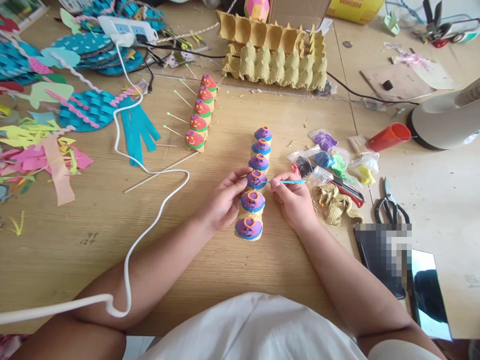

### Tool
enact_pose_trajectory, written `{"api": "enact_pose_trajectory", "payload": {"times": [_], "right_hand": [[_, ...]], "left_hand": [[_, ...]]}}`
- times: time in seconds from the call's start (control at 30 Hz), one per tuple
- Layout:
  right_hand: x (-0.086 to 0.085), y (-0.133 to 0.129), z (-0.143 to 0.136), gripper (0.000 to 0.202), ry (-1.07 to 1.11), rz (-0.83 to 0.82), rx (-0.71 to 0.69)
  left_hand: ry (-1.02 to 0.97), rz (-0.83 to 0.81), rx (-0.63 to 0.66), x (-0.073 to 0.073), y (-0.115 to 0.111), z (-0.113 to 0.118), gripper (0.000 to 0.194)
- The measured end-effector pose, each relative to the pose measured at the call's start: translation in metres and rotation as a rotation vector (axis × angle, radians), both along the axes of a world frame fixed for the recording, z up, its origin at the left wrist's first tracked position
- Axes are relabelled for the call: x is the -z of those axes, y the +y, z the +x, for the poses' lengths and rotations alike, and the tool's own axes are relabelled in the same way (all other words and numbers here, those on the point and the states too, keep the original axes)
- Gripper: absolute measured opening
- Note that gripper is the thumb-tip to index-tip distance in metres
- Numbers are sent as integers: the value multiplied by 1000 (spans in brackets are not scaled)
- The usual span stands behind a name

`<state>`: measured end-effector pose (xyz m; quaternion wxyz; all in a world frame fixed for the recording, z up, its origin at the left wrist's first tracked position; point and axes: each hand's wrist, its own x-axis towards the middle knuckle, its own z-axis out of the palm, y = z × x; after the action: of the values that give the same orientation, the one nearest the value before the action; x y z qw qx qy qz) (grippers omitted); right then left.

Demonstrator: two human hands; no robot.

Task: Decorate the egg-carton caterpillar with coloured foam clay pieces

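Observation:
A row of egg-carton cups topped with purple and blue clay and orange rings (252, 201) runs away from me on the wooden table. My left hand (228, 196) pinches the fourth cup from the far end at its left side. In my right hand (294, 200) is a thin blue tool (294, 182), its tip touching the face on that same cup. Farther off to the left stands a second row of red and green cups (198, 122), with green-tipped sticks beside it.
Bags of coloured clay (324, 159), torn carton scraps (332, 204), a red-handled cutter (347, 192) and scissors (390, 202) lie right. Egg cartons (283, 62) sit at the back. A white cable (161, 212) crosses the left side, near paper crafts (88, 111). Phones (431, 295) lie front right.

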<state>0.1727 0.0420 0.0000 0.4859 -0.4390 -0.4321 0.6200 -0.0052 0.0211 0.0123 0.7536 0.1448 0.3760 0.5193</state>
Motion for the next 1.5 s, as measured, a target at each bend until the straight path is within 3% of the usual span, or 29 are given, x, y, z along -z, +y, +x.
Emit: {"api": "enact_pose_trajectory", "payload": {"times": [1.5], "right_hand": [[0, 1, 0, 34, 44, 19, -8]], "left_hand": [[-7, 25, 20, 6, 0, -2, 14]]}}
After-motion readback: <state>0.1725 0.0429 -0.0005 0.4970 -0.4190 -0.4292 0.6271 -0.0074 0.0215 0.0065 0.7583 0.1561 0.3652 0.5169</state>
